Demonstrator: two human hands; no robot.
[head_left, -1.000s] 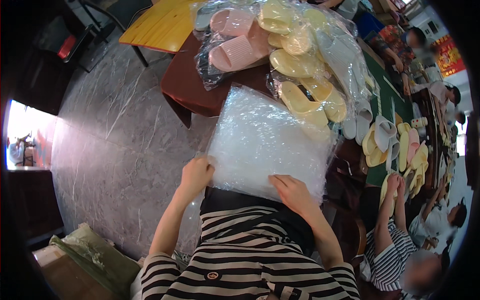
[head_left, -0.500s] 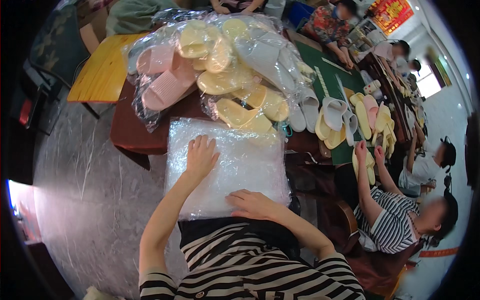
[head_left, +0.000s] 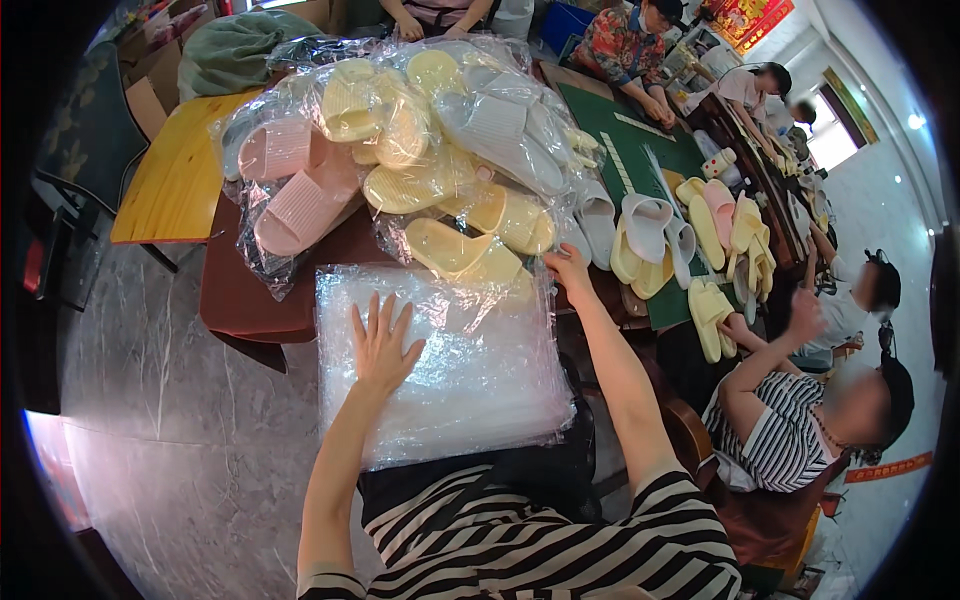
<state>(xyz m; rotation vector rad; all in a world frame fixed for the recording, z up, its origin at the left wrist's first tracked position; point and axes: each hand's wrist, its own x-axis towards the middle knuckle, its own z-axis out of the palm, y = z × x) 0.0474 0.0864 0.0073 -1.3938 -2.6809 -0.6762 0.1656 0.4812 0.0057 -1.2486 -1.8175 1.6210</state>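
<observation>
Stack of clear plastic bags (head_left: 460, 390): lies flat over the lap (head_left: 545, 462), with far edge against wrapped yellow slippers (head_left: 470, 255). Rests left hand (head_left: 384, 347) on top with spread fingers; holds right hand (head_left: 569, 267) at the far right corner, cannot tell whether pinching bag or slipper wrapping.

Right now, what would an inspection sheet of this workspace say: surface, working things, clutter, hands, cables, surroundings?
Surface: dark reddish table, largely covered.
Working things: flat stack of clear plastic film, lying partly over the person's lap; pile of pink, yellow and grey slippers in clear plastic on the table.
Clutter: loose yellow, grey and pink slippers on a green tabletop.
Hands: left hand flat on the stack, fingers spread; right hand at its upper right corner, grip unclear.
Cables: nothing seen.
Surroundings: co-worker in a striped top seated at the right; yellow wooden table at the left; grey marbled floor.
</observation>
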